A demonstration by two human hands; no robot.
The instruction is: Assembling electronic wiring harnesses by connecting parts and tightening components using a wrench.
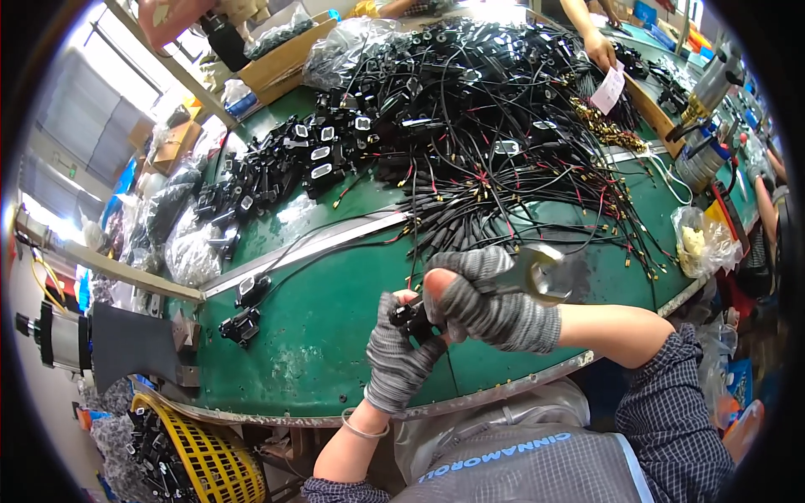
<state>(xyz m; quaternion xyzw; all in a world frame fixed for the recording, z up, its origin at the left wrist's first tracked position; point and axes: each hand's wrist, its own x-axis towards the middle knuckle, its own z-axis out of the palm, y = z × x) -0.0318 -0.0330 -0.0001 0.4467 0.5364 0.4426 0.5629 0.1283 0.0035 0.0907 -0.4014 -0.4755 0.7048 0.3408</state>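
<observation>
Both my hands, in grey striped knit gloves with bare fingertips, meet above the green table near its front edge. My left hand (398, 356) is closed around a small black plastic part (411, 323), partly hidden by the fingers. Against that part, my right hand (499, 306) is curled with its thumb up, closed on a metal wrench (547, 274). The wrench's shiny, C-shaped jaw sticks out to the right of the fist, somewhat blurred. Beyond my hands spreads a bundle of black cables (503, 197) with red wires and brass-coloured ends.
Black assemblies (319, 151) heap up across the back of the table. Two loose ones (241, 325) lie left of my hands. A metal strip (319, 247) crosses the table. A yellow basket (218, 465) stands low at left. Another person's hand (599, 50) reaches in at the back right.
</observation>
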